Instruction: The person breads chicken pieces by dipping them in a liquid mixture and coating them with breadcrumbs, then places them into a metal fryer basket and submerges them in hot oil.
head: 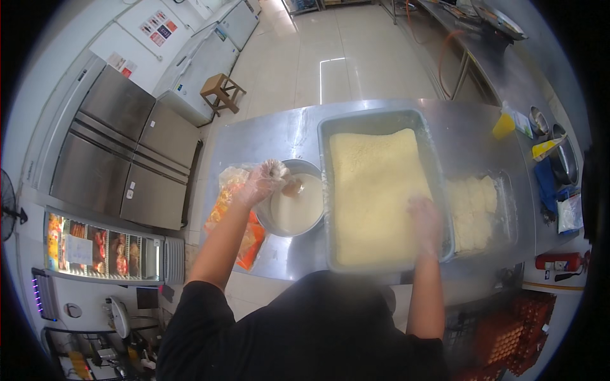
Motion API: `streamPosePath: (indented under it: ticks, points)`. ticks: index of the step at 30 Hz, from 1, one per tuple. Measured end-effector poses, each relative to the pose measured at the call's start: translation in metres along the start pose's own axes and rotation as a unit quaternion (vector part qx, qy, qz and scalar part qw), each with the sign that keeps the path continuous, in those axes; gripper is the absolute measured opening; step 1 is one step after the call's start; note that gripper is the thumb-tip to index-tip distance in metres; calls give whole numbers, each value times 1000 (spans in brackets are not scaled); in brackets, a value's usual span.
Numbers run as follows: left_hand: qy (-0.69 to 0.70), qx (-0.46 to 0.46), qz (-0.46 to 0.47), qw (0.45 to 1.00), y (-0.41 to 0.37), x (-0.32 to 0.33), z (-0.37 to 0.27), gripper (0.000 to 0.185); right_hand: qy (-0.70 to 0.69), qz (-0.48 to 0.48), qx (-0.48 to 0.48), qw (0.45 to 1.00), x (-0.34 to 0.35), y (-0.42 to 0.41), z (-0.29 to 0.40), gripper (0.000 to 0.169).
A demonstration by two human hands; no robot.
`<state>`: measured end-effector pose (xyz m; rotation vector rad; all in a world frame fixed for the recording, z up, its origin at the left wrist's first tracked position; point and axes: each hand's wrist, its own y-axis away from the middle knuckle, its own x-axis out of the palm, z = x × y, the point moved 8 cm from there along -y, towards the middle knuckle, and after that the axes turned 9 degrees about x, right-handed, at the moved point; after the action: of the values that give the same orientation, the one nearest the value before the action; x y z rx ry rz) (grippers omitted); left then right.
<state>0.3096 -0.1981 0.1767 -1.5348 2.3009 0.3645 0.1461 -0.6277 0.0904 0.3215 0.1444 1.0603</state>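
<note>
My left hand [259, 183], in a clear plastic glove, is over a round metal pot [263, 221] of milky white liquid [296, 209]. At its fingertips is a wet, brownish piece of food [292, 187], apparently pinched and partly in the liquid. My right hand [425, 219], also gloved, is at the right side of the pale yellow crumbs [376, 190]. They fill a large grey plastic tub [324, 143]. Blur hides how its fingers are set. Left of the pot lies an orange and clear plastic bag [251, 245], partly behind my left forearm.
The tub and pot stand on a stainless steel table [267, 128]. Right of the tub, a clear tray [510, 209] holds rows of pale coated pieces [472, 214]. A yellow cup [503, 126] and metal bowls [538, 120] are at the far right. A stool [221, 90] stands beyond the table.
</note>
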Motion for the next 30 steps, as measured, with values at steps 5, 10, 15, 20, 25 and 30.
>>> streamPosePath:
  ticks: [5, 10, 15, 20, 25, 30]
  points:
    - [79, -53, -37, 995, -1, 5, 15, 20, -9, -4, 9, 1000, 6, 5, 5, 23]
    - [-302, -4, 35, 953, -15, 32, 47, 32, 0, -3, 2, 1000, 4, 4, 8, 24]
    - [-419, 7, 32, 908, -16, 23, 62, 41, 74, -36, -19, 996, 0, 10, 15, 25]
    - [-585, 30, 109, 803, -10, 60, 89, 25, 30, -23, -5, 999, 0, -1, -2, 26]
    - [-553, -30, 125, 823, -2, 76, 110, 28, 106, -28, -7, 994, 2, 10, 13, 25]
    - [-557, -78, 168, 810, -9, 82, 97, 29, 86, -30, -11, 996, 0, 11, 19, 26]
